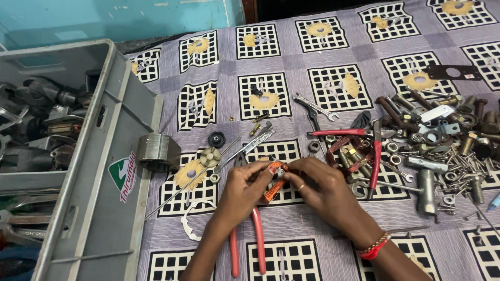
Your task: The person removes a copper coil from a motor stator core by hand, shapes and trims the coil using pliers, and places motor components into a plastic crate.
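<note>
While both hands meet over the patterned cloth point(323, 57) near the middle of the view, a small orange coil point(273, 188) of wire sits pinched between them, its upper end caught at the fingertips and its lower end hanging free just below the left thumb. The left hand point(245, 188) comes in from the lower edge with the forearm angled up and to the right, the wrist bent slightly and the fingers curled inward, thumb and forefinger closed on the top of the coil. The right hand point(322, 190) reaches in from the lower right, its forearm crossing the cloth on a diagonal, a red and gold bracelet point(374, 246) at the wrist and a ring on one finger; its fingers are bunched and pressed to the same upper end of the coil, so that the two sets of fingertips touch or nearly touch there. How much of the coil lies hidden behind the fingers cannot be told. Directly beneath the left wrist lie red-handled pliers point(249, 243), handles pointing toward the person, jaws hidden under the hand. A second pair of red-handled pliers point(371, 151) rests to the right, near a heap of bolts, nuts and screws point(448, 156). A small spanner point(314, 106) lies further up the cloth, and a grey plastic crate point(104, 171) full of metal parts stands along the left side, with a metal cylindrical part point(158, 151) just beside its wall.
</note>
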